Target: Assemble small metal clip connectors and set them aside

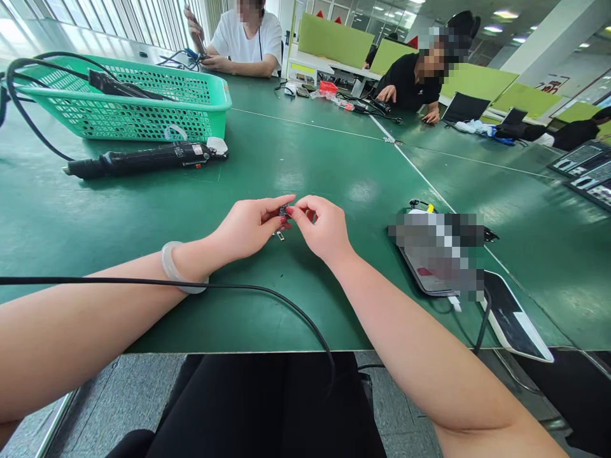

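Above the surface (305,159), a small dark part (284,210) is clamped in the left hand's (245,229) grip; the right hand (324,228) touches it, its grip unclear. Handling seems unfinished, how far unclear; a metallic piece (280,236) shows just below.

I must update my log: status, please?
Left hand, right hand: fingers pinching small dark part. Another piece shows just below. Black cable crosses before left forearm.
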Tool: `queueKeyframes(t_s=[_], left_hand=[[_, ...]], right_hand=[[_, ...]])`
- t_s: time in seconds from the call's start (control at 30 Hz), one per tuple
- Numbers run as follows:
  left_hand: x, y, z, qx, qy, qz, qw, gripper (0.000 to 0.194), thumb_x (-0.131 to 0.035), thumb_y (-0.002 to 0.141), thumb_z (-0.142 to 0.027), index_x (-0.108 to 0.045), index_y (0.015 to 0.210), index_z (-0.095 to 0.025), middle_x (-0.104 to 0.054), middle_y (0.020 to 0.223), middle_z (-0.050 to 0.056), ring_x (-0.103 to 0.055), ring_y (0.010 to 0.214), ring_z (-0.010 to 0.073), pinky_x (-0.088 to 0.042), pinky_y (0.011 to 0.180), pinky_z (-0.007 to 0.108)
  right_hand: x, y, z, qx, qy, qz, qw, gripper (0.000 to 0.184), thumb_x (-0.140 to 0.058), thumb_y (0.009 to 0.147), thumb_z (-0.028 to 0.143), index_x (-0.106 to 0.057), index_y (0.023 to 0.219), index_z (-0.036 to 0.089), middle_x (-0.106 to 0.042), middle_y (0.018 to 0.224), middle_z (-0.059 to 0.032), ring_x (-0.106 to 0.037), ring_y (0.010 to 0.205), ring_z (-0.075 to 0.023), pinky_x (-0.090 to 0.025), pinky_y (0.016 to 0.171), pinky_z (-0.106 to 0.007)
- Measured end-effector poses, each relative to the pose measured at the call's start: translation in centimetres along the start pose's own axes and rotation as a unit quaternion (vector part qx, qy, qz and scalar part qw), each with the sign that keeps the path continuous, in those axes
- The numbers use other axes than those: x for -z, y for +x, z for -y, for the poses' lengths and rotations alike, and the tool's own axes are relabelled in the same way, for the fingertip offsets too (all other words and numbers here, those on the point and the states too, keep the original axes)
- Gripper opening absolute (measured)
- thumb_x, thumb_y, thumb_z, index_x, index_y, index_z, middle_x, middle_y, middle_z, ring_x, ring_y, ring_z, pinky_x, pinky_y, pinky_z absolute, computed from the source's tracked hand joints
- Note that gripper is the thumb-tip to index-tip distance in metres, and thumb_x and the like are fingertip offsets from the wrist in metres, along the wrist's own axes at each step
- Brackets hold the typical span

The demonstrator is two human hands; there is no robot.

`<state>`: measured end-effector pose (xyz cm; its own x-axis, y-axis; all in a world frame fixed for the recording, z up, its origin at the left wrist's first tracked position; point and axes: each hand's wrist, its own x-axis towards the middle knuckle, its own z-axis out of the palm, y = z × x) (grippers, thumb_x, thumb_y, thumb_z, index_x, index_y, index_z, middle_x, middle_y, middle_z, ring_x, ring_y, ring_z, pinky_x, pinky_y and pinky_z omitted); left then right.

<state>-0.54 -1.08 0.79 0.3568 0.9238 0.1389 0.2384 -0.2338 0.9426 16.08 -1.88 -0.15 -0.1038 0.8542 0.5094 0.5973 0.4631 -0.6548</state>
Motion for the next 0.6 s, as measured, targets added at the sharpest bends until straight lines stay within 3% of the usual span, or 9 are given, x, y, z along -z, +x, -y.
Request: queueKeyframes(t_s=[0.1, 0.33, 0.43, 0.53, 0.6], left_hand=[[-0.1, 0.0, -0.5, 0.035, -0.064, 0.01, 0.997, 0.045, -0.065, 0.077, -0.017, -0.064, 0.121, -0.017, -0.074, 0.091, 0.005, -0.068, 0.086, 0.0192, -0.052, 0.085, 0.035], [0.0, 0.1, -1.4, 0.076, -0.105, 0.024, 0.991, 0.037, -0.063, 0.079, -0.012, -0.065, 0.116, -0.012, -0.073, 0.087, 0.008, -0.07, 0.081, 0.0179, -0.054, 0.083, 0.034], [0.3, 0.5, -0.9, 0.104, -0.15, -0.029, 0.983, 0.035, -0.062, 0.08, -0.01, -0.063, 0.115, -0.01, -0.072, 0.09, 0.01, -0.07, 0.083, 0.0159, -0.054, 0.086, 0.032], [0.6, 1.1, -0.1, 0.127, -0.191, -0.098, 0.968, 0.031, -0.062, 0.078, -0.006, -0.064, 0.109, -0.008, -0.069, 0.097, 0.011, -0.069, 0.083, 0.0146, -0.054, 0.09, 0.031], [0.8, 1.4, 0.3, 0.13, -0.216, -0.126, 0.96, 0.025, -0.063, 0.078, -0.007, -0.065, 0.103, -0.007, -0.068, 0.098, 0.012, -0.069, 0.084, 0.0156, -0.054, 0.091, 0.032]], right_hand=[[-0.1, 0.0, 0.0, -0.019, 0.009, 0.007, 1.0, 0.024, -0.055, 0.086, 0.037, -0.056, 0.068, 0.022, -0.056, 0.067, 0.0024, -0.044, 0.06, -0.011, -0.035, 0.059, -0.026], [-0.2, 0.1, -0.5, -0.045, 0.043, 0.006, 0.998, 0.028, -0.057, 0.084, 0.045, -0.054, 0.068, 0.022, -0.059, 0.068, 0.0024, -0.046, 0.061, -0.0113, -0.037, 0.059, -0.027], [-0.4, 0.1, -1.0, -0.053, 0.031, 0.018, 0.998, 0.023, -0.054, 0.086, 0.041, -0.058, 0.073, 0.022, -0.058, 0.069, 0.0021, -0.047, 0.062, -0.0117, -0.038, 0.06, -0.027], [-1.0, 0.1, -1.4, -0.036, -0.027, 0.074, 0.996, 0.011, -0.056, 0.085, 0.027, -0.066, 0.089, 0.023, -0.062, 0.079, -0.0001, -0.052, 0.07, -0.0138, -0.042, 0.066, -0.029], [-1.5, 0.0, -1.4, -0.01, -0.073, 0.112, 0.991, 0.019, -0.057, 0.083, 0.02, -0.068, 0.098, 0.023, -0.064, 0.089, -0.0029, -0.054, 0.081, -0.0163, -0.044, 0.074, -0.032]])
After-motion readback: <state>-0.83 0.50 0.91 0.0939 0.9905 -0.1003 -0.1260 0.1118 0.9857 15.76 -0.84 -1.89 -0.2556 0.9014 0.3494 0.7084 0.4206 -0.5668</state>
